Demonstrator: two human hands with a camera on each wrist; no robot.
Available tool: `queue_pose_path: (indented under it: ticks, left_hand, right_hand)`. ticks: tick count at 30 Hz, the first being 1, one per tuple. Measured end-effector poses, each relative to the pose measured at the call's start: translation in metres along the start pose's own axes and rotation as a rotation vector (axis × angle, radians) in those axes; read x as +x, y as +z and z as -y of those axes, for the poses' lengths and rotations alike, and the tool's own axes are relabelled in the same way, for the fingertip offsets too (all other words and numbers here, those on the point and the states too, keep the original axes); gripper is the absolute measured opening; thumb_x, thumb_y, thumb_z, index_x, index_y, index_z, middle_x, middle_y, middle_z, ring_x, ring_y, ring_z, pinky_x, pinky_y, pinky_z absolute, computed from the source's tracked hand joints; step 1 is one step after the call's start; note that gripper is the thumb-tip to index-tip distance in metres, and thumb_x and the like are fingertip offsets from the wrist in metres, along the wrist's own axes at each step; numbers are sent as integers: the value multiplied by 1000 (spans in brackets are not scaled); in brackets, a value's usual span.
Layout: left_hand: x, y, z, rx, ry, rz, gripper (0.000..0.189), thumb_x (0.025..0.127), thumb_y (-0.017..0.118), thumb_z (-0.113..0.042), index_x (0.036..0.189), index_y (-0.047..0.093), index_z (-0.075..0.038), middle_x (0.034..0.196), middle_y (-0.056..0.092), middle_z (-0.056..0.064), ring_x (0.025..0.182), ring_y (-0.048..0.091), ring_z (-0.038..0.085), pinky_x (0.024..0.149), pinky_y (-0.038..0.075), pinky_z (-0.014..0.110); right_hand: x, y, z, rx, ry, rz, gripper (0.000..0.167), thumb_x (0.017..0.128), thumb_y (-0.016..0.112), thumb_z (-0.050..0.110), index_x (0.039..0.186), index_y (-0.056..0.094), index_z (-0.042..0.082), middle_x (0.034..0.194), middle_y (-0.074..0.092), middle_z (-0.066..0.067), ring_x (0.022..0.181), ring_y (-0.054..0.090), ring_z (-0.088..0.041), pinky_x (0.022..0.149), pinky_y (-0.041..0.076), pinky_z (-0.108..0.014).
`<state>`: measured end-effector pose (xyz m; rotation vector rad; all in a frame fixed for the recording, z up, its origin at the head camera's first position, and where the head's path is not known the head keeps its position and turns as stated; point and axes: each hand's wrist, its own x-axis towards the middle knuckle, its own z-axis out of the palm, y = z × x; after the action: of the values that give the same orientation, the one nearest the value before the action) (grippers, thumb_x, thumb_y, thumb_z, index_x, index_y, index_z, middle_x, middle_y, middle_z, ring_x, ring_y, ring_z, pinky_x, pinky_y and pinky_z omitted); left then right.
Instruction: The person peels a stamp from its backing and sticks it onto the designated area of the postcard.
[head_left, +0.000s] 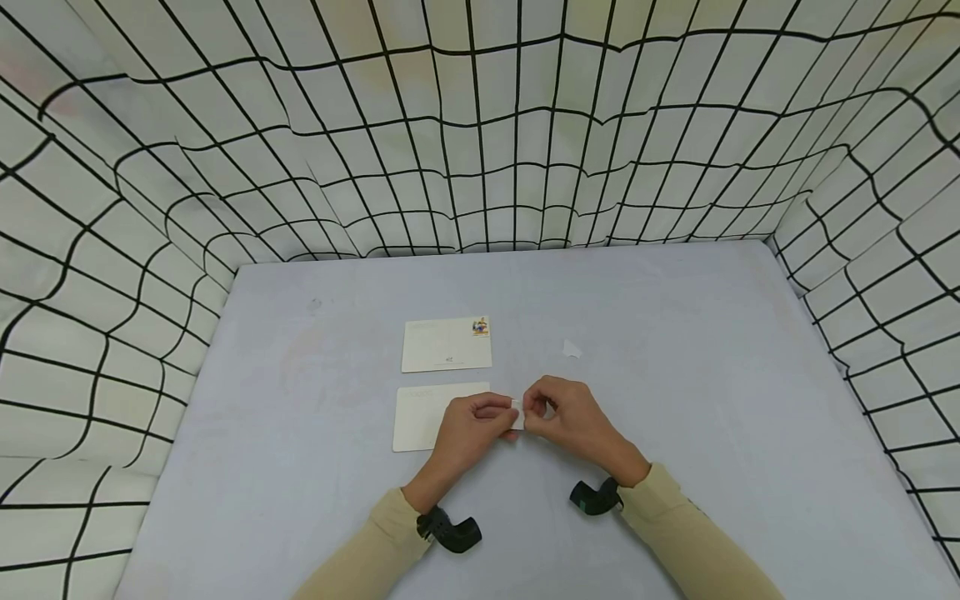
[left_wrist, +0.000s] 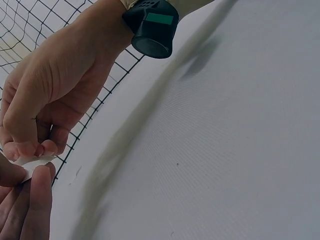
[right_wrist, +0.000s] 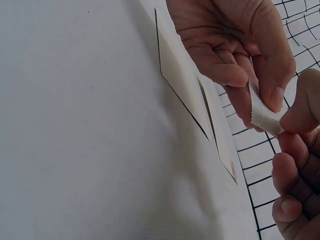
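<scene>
Both hands meet over the table at a small white stamp [head_left: 517, 415] with a toothed edge, its plain side showing in the right wrist view. My left hand [head_left: 467, 427] pinches it between thumb and fingers from the left. From the other side, the thumb and forefinger of my right hand [head_left: 573, 418] pinch its edge. Partly behind the left hand lies a blank cream postcard [head_left: 431, 412]. Above that is a second cream postcard [head_left: 442, 348] with a colourful stamp [head_left: 480, 327] at its top right corner.
A small white paper scrap [head_left: 572, 348] lies beyond the right hand. White cloth covers the table [head_left: 712, 358]. Black wire grid [head_left: 517, 167] over white sheeting walls the back and both sides. Each wrist wears a black camera mount [head_left: 459, 533].
</scene>
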<state>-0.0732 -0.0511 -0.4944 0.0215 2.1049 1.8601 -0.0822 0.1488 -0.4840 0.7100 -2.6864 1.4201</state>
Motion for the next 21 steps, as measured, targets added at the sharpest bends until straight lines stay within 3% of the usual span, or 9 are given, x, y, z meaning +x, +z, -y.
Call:
queue_pose_path:
  ticks: [21]
  left_hand:
    - [-1,-2,1,-7,8,0,21,94,72,-11,112,76,0,100,80,21,74,80,22,73,59,19]
  right_hand:
    - [0,-1,-4,-60,-9,-26,12,88,77,6,93,75,16,81,70,5,72,61,-14,65,50,-22]
